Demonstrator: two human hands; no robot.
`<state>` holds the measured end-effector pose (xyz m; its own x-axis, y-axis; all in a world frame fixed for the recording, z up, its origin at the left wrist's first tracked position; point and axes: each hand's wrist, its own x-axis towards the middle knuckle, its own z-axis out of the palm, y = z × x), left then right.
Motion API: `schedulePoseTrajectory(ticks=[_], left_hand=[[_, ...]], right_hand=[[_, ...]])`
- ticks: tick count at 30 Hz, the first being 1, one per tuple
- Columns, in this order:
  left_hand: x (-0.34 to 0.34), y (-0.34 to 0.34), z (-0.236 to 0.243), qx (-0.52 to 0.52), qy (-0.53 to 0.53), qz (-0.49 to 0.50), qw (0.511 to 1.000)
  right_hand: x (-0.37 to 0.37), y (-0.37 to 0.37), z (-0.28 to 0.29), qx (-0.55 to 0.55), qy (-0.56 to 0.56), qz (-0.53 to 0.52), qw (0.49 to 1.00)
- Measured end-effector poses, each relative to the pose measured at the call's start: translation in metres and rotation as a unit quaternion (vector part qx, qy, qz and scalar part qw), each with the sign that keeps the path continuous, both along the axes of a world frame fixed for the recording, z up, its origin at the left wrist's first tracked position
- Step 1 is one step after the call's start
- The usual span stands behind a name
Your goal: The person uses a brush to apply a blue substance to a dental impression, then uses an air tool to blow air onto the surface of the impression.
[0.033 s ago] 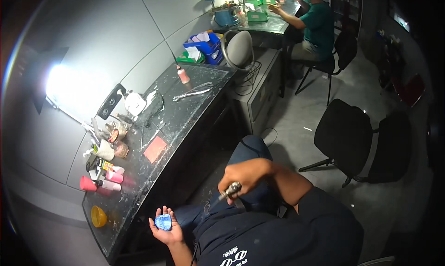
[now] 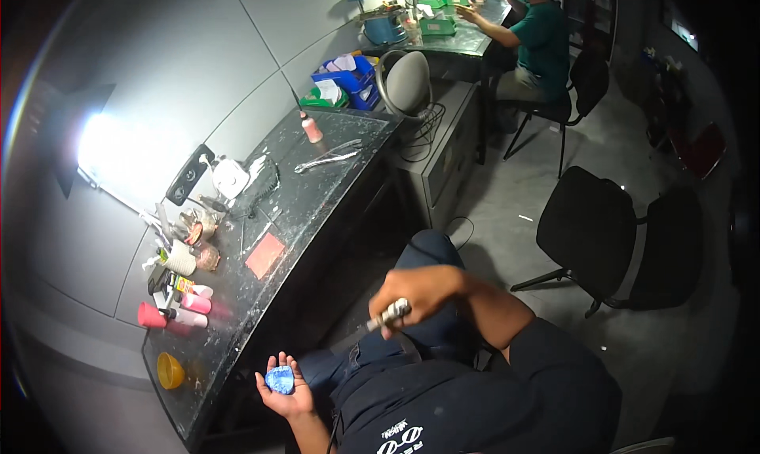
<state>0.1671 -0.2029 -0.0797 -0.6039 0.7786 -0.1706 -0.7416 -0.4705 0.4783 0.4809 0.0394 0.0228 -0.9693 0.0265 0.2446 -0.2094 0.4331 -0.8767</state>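
My left hand (image 2: pixel 290 397) is turned palm up beside the bench edge, its fingers slightly spread. It holds a rounded blue piece (image 2: pixel 279 379) with a rough, white-flecked surface, like a plaster cast. Over my thighs, my right hand (image 2: pixel 419 292) is wrapped round a silvery metal tool (image 2: pixel 389 314) with a short cylindrical body. The tool's narrower end points left and down, apart from the blue piece. My fingers hide part of it, and its exact kind cannot be made out.
Along the left runs a dark bench (image 2: pixel 237 303) carrying a pink sheet (image 2: pixel 265 255), pliers (image 2: pixel 328 156), a yellow cup (image 2: pixel 169 370) and several bottles. Black chairs (image 2: pixel 582 224) stand at the right. A co-worker in green (image 2: pixel 544 38) sits at the far bench.
My right hand has shifted slightly up and to the left, and the metal tool in it lies more level. My left hand and the blue piece have hardly moved.
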Motion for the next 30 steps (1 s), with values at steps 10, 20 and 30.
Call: schedulePoseTrajectory(ticks=[10,20,30], left_hand=[[-0.006,0.000,-0.004,-0.009,-0.019,0.013,1.000],[-0.001,0.026,-0.012,-0.021,-0.011,-0.007,1.000],[-0.048,-0.005,-0.058,-0.049,-0.075,0.105,0.990]], right_hand=[[0.214,0.164,-0.040,-0.145,0.441,-0.828,0.313],[-0.017,0.028,0.158,0.514,0.318,-0.173,0.778],[-0.079,-0.048,0.007,0.204,-0.066,0.275,0.937]])
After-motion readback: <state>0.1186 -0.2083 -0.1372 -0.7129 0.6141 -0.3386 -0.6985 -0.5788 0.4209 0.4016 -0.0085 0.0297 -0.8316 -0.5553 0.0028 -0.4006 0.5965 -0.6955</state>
